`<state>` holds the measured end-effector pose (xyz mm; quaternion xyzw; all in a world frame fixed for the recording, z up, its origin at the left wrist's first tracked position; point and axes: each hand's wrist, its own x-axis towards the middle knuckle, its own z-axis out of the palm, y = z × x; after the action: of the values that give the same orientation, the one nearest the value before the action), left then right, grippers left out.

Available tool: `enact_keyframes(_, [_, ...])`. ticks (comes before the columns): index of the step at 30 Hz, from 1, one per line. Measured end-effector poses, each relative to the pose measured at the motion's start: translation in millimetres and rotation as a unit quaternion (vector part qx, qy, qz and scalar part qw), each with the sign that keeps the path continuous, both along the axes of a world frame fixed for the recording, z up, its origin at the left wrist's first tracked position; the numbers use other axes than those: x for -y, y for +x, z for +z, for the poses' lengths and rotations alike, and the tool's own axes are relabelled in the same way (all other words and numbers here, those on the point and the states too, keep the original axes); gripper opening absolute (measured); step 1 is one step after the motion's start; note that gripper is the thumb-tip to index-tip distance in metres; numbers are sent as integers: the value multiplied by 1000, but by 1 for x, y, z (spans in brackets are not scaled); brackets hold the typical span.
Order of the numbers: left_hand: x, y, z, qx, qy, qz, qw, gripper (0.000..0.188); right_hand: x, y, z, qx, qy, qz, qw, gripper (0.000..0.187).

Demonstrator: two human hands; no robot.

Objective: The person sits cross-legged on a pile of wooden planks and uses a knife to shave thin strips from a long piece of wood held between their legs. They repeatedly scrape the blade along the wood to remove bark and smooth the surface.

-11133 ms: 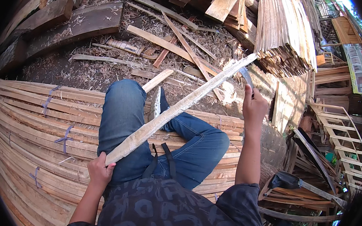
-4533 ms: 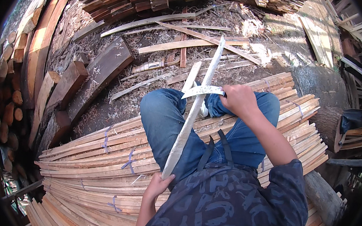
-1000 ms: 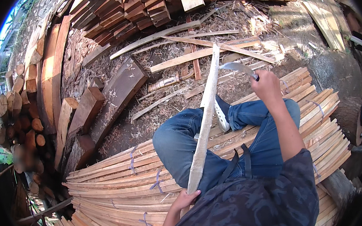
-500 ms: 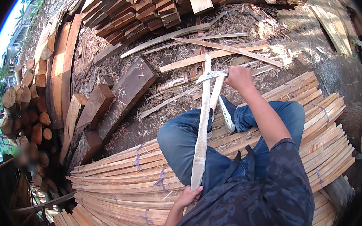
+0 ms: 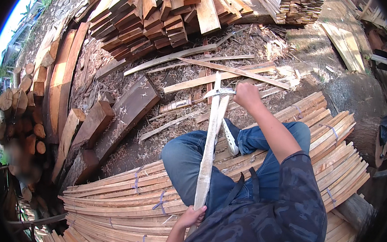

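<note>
1. Pale wooden strip (image 5: 205, 167) pinched near lower end by left hand (image 5: 191, 217), extended ahead of it.
2. Curved-bladed knife (image 5: 220, 91) clenched in right hand (image 5: 247, 97), blade crossed over strip, left of hand.

Right hand (image 5: 246, 97): open room to its right, above ground (image 5: 355, 93) and bundled slats (image 5: 335, 162). Leftward — curved blade (image 5: 220, 92) and long pale strip (image 5: 207, 158) block; thick dark beam (image 5: 131, 111) farther left. Left leg (image 5: 181, 158) sits under strip's lower half.
</note>
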<state>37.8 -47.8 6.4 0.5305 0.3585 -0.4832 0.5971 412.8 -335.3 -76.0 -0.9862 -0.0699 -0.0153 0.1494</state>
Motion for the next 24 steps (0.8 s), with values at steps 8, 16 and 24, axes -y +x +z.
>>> enact_keyframes(8, [-8, -22, -3, 13, 12, 28, 999, 39, -38, -94, 30, -13, 26, 237, 971, 13])
enact_keyframes(16, [-10, -19, -10, 40, -11, 15, 999, 39, 72, 11, -17, -154, 87, -275, 945, 25])
enact_keyframes(24, [-18, -29, -10, 46, 43, 3, 998, 38, 40, -189, -120, -278, 476, -346, 759, 27])
